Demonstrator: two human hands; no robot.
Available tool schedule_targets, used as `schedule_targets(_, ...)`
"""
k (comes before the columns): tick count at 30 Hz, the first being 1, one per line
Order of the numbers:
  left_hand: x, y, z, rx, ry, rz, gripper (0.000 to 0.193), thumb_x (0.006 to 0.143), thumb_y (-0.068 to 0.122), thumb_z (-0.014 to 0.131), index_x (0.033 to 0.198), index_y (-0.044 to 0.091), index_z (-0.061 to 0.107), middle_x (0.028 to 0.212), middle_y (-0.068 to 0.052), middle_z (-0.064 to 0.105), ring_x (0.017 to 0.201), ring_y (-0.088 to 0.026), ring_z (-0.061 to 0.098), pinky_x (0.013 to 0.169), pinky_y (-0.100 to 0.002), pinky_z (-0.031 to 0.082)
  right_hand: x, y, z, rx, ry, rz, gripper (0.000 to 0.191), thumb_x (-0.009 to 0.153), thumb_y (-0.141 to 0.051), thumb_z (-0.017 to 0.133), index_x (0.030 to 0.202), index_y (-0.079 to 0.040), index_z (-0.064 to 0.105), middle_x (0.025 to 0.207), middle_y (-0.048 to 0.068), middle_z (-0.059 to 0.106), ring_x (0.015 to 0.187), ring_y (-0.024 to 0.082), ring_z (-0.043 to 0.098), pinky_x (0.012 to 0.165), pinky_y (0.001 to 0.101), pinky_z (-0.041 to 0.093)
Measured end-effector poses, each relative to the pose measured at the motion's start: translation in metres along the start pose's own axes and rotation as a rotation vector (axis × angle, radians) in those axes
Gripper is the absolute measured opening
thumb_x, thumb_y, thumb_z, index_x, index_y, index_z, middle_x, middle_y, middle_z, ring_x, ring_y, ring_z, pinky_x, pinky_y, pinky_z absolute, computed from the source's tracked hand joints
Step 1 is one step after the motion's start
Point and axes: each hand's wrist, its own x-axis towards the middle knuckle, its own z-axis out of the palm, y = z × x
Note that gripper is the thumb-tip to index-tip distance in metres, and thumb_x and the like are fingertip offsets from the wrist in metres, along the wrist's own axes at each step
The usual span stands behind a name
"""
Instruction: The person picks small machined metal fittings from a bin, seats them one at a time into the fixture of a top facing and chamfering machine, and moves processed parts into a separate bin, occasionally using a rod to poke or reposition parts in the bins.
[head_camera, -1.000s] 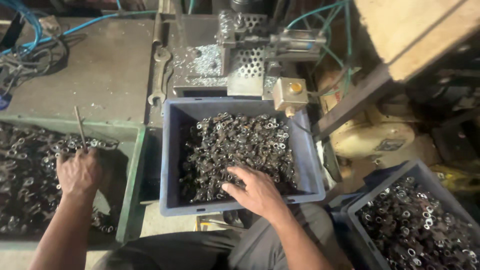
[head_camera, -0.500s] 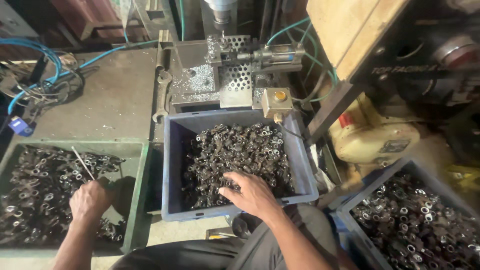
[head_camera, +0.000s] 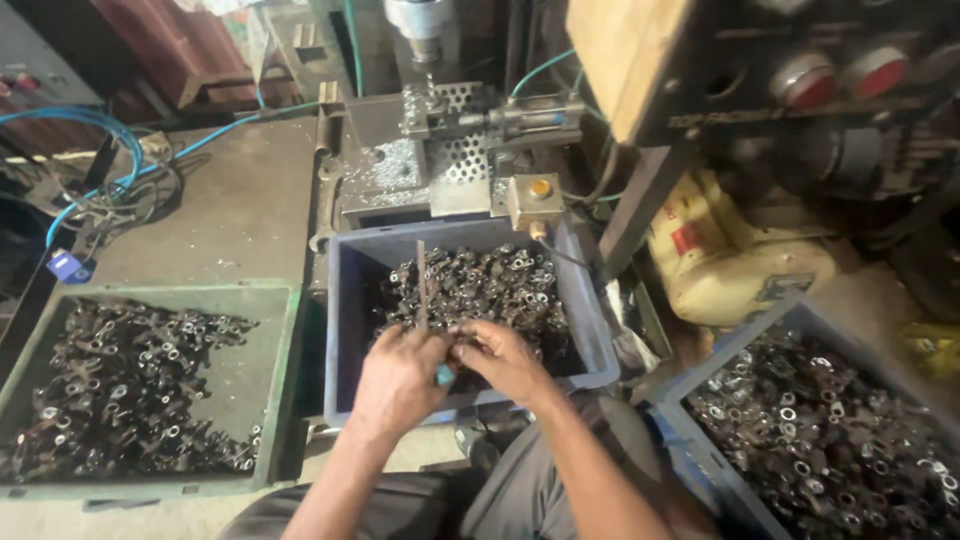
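Here, a thin metal rod (head_camera: 421, 285) is pinched in the left hand (head_camera: 400, 378), sticking straight up from the fingers; a small metal part (head_camera: 462, 345) seems to be gripped by the right hand (head_camera: 500, 355), just beside the rod's lower end; the part could be dropped back into the blue bin (head_camera: 345, 330) below if the rod is missed or wobbled.

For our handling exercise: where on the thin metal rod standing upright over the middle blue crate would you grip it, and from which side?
Grip the thin metal rod at its bare upper length, coming from the left side. It stands nearly upright, its lower end already in the left hand, with the right hand close on the other side above the blue plastic crate of small metal parts.
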Motion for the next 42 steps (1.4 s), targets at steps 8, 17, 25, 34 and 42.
schedule_targets(8, -0.005, 0.002, 0.01, 0.127, -0.044, 0.059, 0.044, 0.066, 0.01, 0.076, 0.109, 0.008, 0.068, 0.093, -0.01, 0.068, 0.085, -0.029, 0.07, 0.096, -0.051, 0.048, 0.004, 0.015, -0.002, 0.226, -0.073, 0.012, 0.018, 0.093, 0.006, 0.06, 0.109, 0.001, 0.067, 0.098, 0.004, 0.07, 0.086, 0.012, 0.067, 0.08, 0.0281, 0.057)
schedule_targets(17, 0.009, 0.011, 0.007, 0.102, -0.07, -0.018, 0.071, 0.062, 0.005, 0.073, 0.131, 0.002, 0.06, 0.087, -0.012, 0.066, 0.082, -0.033, 0.069, 0.097, -0.053, 0.047, 0.002, 0.018, -0.012, 0.349, 0.081, -0.026, 0.011, 0.098, -0.003, 0.067, 0.109, 0.0, 0.068, 0.093, 0.003, 0.07, 0.081, 0.01, 0.064, 0.07, 0.0244, 0.052)
schedule_targets(25, 0.062, -0.029, -0.027, 0.199, 0.084, -0.116, 0.048, 0.074, 0.004, 0.07, 0.121, 0.011, 0.071, 0.087, -0.013, 0.073, 0.08, -0.036, 0.069, 0.078, -0.048, 0.056, -0.013, 0.003, -0.074, 0.311, 0.495, -0.167, 0.016, 0.094, -0.005, 0.067, 0.11, -0.001, 0.07, 0.098, 0.008, 0.078, 0.081, 0.012, 0.072, 0.07, 0.024, 0.055)
schedule_targets(34, 0.176, -0.073, -0.068, 0.548, -0.017, -0.113, 0.02, 0.081, 0.017, 0.071, 0.099, 0.015, 0.077, 0.079, -0.016, 0.074, 0.073, -0.035, 0.073, 0.066, -0.046, 0.058, -0.013, 0.012, -0.093, 0.194, 0.616, -0.239, 0.017, 0.095, -0.001, 0.069, 0.112, 0.002, 0.069, 0.102, 0.007, 0.075, 0.088, 0.01, 0.07, 0.078, 0.0235, 0.055)
schedule_targets(42, 0.227, -0.067, -0.06, 0.697, -0.134, -0.103, 0.011, 0.078, 0.012, 0.067, 0.08, 0.013, 0.079, 0.075, -0.018, 0.074, 0.072, -0.034, 0.074, 0.07, -0.044, 0.058, -0.012, 0.01, -0.091, 0.145, 0.63, -0.198, 0.019, 0.095, -0.001, 0.068, 0.113, 0.003, 0.068, 0.104, 0.01, 0.077, 0.089, 0.012, 0.071, 0.082, 0.0242, 0.057)
